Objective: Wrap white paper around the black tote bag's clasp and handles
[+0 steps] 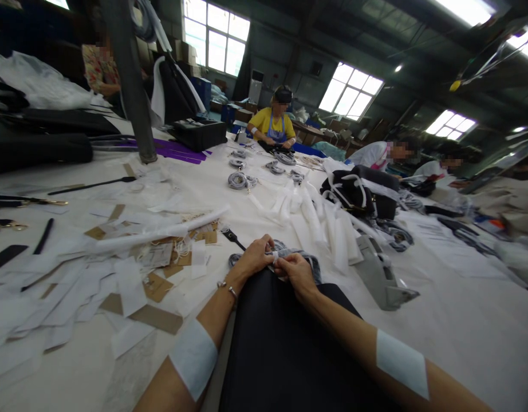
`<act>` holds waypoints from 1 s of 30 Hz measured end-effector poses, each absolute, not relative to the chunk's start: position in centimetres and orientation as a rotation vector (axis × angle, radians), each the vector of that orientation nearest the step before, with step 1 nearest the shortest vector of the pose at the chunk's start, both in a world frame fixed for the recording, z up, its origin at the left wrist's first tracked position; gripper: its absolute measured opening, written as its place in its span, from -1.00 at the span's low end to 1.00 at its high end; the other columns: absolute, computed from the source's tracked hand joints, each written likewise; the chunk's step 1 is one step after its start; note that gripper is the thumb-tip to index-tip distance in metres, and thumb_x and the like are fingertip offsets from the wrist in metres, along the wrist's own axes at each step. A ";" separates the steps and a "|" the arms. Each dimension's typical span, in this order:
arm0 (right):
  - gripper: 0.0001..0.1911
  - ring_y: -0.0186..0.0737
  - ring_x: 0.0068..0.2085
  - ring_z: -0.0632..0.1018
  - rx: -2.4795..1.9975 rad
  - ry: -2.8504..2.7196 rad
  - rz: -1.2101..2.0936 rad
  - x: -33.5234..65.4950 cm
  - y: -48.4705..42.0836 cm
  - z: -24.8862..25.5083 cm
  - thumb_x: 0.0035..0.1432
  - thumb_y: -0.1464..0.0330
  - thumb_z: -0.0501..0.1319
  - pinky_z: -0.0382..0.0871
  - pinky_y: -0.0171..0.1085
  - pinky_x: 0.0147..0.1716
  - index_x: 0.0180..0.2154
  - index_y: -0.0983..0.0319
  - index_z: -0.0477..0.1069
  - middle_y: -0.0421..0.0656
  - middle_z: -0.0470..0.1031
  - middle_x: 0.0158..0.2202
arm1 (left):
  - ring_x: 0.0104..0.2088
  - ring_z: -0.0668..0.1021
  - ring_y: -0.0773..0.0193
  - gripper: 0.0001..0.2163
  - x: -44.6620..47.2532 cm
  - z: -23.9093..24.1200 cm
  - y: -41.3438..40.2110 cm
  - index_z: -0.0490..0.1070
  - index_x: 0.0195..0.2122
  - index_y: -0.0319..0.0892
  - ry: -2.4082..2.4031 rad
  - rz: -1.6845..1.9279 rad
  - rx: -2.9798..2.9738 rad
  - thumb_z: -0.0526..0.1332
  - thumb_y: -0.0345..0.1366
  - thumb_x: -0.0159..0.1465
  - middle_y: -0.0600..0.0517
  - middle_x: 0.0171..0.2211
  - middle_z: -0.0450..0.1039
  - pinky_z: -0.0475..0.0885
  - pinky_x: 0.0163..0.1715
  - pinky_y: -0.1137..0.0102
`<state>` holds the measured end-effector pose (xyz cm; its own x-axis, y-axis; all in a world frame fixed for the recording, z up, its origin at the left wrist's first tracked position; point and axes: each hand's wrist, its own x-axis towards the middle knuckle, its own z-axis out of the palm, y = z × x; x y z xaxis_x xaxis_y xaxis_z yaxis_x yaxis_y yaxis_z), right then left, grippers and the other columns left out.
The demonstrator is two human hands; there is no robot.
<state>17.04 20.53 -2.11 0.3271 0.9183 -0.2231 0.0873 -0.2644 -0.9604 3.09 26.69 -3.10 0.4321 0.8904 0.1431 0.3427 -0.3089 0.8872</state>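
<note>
A large black bag with a smooth surface lies directly in front of me. At its far end both my hands meet over a coiled grey strap. My left hand, with a bracelet at the wrist, is closed with its fingertips on a small white strip at the strap. From the other side, my right hand pinches that same strip between thumb and finger. The fingers partly hide the strip and the strap. A black tab with an eyelet sticks out just beyond my left hand.
White paper pieces and brown cards litter the left side. White foam rolls, a grey tape dispenser and a black bag are at right. Grey strap coils lie farther off. A post rises at left; co-workers sit beyond.
</note>
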 end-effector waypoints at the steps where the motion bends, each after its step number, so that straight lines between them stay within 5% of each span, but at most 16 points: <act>1: -0.65 -0.24 -0.54 0.56 -1.637 -0.932 1.079 17.0 20.6 -2.1 -0.16 0.26 0.40 0.18 -0.43 -0.71 -0.43 0.21 0.26 -0.15 0.57 -0.51 | -0.43 0.45 0.31 -0.76 3.1 -3.0 26.7 0.30 -0.25 -0.15 1.054 0.828 1.854 0.21 -0.44 0.03 0.12 -0.45 0.40 0.30 -0.40 0.44; 14: -0.71 -0.26 -0.57 0.55 -1.884 -1.242 0.990 17.7 21.5 -2.1 0.03 0.24 0.30 0.30 -0.39 -0.66 -0.47 0.17 0.19 -0.21 0.53 -0.58 | -0.41 0.45 0.31 -0.77 3.1 -2.9 26.7 0.30 -0.24 -0.16 1.080 0.804 1.870 0.21 -0.44 0.04 0.10 -0.41 0.42 0.31 -0.38 0.43; 19: -0.68 -0.18 -0.49 0.54 -2.002 -1.519 0.800 19.3 21.2 -1.3 -0.10 0.22 0.39 0.27 -0.33 -0.53 -0.55 0.18 0.26 -0.26 0.44 -0.67 | -0.39 0.47 0.30 -0.77 3.0 -2.8 26.5 0.30 -0.24 -0.17 1.085 0.816 1.866 0.20 -0.45 0.04 0.09 -0.39 0.42 0.33 -0.35 0.43; 22: -0.80 -0.12 -0.34 0.56 -2.029 -1.829 0.434 19.4 20.8 -0.6 -0.01 0.24 0.35 0.27 -0.30 -0.39 -0.36 0.16 0.42 -0.19 0.54 -0.47 | -0.38 0.48 0.29 -0.77 2.9 -2.8 26.5 0.30 -0.25 -0.16 1.072 0.819 1.859 0.19 -0.45 0.04 0.09 -0.40 0.43 0.34 -0.35 0.42; 26: -0.56 -0.03 -0.17 0.58 -1.979 -2.398 0.077 18.4 20.9 0.7 0.21 0.24 0.18 0.30 -0.25 -0.30 0.12 0.09 0.29 -0.03 0.58 -0.14 | -0.34 0.49 0.26 -0.76 3.0 -2.9 26.6 0.30 -0.24 -0.15 1.053 0.824 1.853 0.19 -0.45 0.04 0.06 -0.36 0.45 0.35 -0.30 0.40; 30: -0.62 0.10 -0.19 0.59 -2.057 -2.562 0.157 17.3 22.5 2.1 0.23 0.28 0.13 0.32 -0.14 -0.28 0.08 0.15 0.36 0.06 0.59 -0.21 | -0.28 0.50 0.25 -0.74 3.0 -2.8 26.7 0.30 -0.25 -0.16 1.087 0.795 1.851 0.19 -0.49 0.01 0.04 -0.33 0.45 0.37 -0.26 0.40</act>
